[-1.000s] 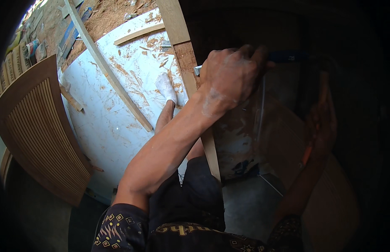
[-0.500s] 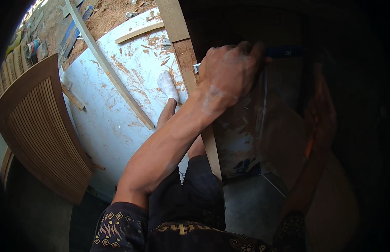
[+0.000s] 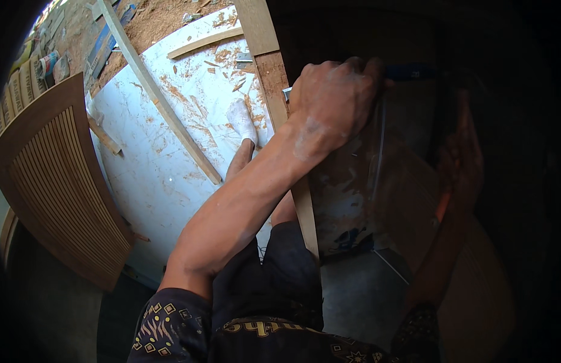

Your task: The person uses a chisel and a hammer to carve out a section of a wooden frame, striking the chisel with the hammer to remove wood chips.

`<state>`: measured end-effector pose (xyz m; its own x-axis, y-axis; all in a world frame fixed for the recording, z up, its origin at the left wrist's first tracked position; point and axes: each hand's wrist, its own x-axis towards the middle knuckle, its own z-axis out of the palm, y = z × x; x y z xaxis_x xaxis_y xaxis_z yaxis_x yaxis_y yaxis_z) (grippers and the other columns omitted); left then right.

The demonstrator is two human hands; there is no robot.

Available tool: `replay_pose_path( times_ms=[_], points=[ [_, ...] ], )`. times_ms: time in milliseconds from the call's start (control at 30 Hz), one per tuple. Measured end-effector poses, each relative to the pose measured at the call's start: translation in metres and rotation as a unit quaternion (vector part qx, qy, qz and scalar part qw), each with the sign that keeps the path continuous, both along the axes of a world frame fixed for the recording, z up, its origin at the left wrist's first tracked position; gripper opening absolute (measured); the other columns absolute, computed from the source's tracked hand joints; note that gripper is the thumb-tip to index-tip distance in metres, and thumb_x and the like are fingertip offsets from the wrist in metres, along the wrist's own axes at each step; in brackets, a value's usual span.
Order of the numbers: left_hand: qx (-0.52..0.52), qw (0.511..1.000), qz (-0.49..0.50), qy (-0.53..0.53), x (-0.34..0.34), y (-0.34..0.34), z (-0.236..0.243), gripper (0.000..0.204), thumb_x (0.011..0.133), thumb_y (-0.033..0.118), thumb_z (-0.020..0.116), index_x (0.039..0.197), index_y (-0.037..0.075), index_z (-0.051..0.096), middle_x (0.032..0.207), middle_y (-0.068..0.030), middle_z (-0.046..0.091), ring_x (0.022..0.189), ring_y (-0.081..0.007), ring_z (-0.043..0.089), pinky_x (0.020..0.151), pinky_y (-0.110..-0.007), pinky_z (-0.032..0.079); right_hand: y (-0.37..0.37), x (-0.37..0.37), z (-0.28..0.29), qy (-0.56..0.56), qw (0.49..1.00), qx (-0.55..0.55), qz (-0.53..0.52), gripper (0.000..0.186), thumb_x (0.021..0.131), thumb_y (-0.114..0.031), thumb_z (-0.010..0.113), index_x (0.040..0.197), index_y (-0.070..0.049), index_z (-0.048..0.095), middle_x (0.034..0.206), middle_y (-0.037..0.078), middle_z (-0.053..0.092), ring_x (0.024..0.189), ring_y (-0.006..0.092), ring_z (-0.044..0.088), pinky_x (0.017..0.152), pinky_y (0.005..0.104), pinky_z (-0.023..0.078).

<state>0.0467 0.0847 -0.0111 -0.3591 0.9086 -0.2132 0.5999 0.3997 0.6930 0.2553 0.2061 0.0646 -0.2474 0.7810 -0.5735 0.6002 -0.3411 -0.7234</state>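
Observation:
My left hand is closed around a chisel, whose blue handle sticks out to the right of my fist. The chisel's metal blade shows on the other side, at the edge of an upright wooden board. A rough, darker recess is cut into that edge beside the blade. In deep shadow at the right, my right hand is raised, its fingers hard to make out. Something orange shows just below it; its kind is hidden by the dark.
A white sheet strewn with wood shavings covers the floor, with my socked foot on it. A long batten, a shorter strip and a metal hinge lie there. A slatted wooden panel stands at left, near several sacks.
The view has shifted slightly, so the board's far end appears a little further right. My left hand keeps its hold on the chisel, with its blade at the board's edge.

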Motion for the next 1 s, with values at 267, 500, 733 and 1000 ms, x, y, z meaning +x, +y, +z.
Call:
replay_pose_path(
  times_ms=[267,500,733,1000],
  points=[
    [0.001,1.0,0.014,0.002,0.0,-0.002,-0.002,0.022,0.093,0.02,0.056,0.113,0.016,0.065,0.097,-0.0136,0.072,0.084,-0.0378,0.07,0.068,-0.047,0.057,-0.004,-0.004,0.003,0.051,0.997,-0.053,-0.012,0.052,0.104,-0.028,0.053,0.151,-0.01,0.041,0.068,-0.006,0.044,0.044,-0.0002,0.035,0.034,0.0172,0.027],
    [-0.013,1.0,0.017,0.022,-0.001,-0.002,-0.002,0.021,0.096,0.022,0.053,0.112,0.017,0.066,0.099,-0.0132,0.072,0.082,-0.0384,0.07,0.068,-0.046,0.057,-0.006,0.001,0.003,0.038,0.997,-0.072,-0.009,0.05,0.105,-0.025,0.051,0.151,-0.009,0.041,0.068,-0.006,0.042,0.044,-0.0005,0.034,0.034,0.017,0.026],
    [-0.027,0.999,0.014,0.017,-0.008,0.002,0.002,0.019,0.095,0.02,0.053,0.11,0.018,0.065,0.097,-0.0127,0.072,0.084,-0.0383,0.07,0.068,-0.047,0.057,-0.003,0.004,0.003,0.045,0.994,-0.099,0.032,0.05,0.104,-0.025,0.054,0.15,-0.009,0.041,0.068,-0.005,0.042,0.044,0.0003,0.035,0.034,0.0176,0.026],
    [-0.007,1.0,0.015,0.011,-0.006,-0.003,-0.003,0.019,0.098,0.027,0.054,0.11,0.016,0.064,0.097,-0.0136,0.071,0.083,-0.0391,0.07,0.068,-0.047,0.056,-0.006,-0.005,-0.011,0.075,0.992,-0.085,-0.061,0.044,0.104,-0.029,0.054,0.141,-0.006,0.05,0.066,-0.006,0.043,0.043,-0.0005,0.035,0.033,0.0163,0.026]
  ],
)
